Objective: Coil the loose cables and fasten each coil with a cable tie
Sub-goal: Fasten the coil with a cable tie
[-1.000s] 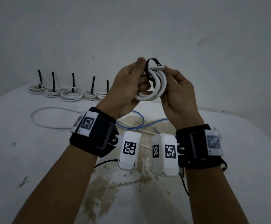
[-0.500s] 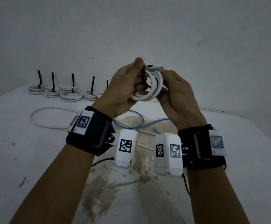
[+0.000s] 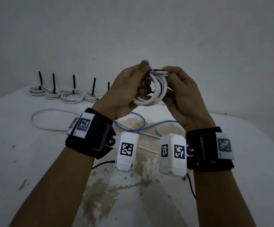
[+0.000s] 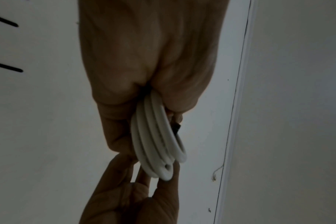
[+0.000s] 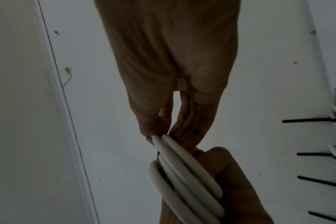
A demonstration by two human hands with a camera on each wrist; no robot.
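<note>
I hold a white cable coil (image 3: 158, 94) upright in front of my chest, above the table. My left hand (image 3: 142, 76) grips its left side, thumb up and fingers curled through the loops. A black cable tie (image 3: 146, 79) loops around the strands beside those fingers. My right hand (image 3: 168, 70) pinches the top of the coil, where the cut cable end and the tie meet. In the left wrist view the coil (image 4: 155, 136) hangs from my left hand (image 4: 144, 106). In the right wrist view my right hand (image 5: 159, 133) pinches the coil (image 5: 186, 174). Where the tie's tail runs is hidden.
Several tied white coils (image 3: 72, 95) with upright black tie tails line the table's back left. A loose white cable (image 3: 51, 118) and a thin blue wire (image 3: 141, 122) lie under my hands on the stained white table (image 3: 34, 161). A wall stands close behind.
The tie's loop, which stood above the coil, now lies lower and tighter against the strands. My right fingertips have moved up to the coil's top.
</note>
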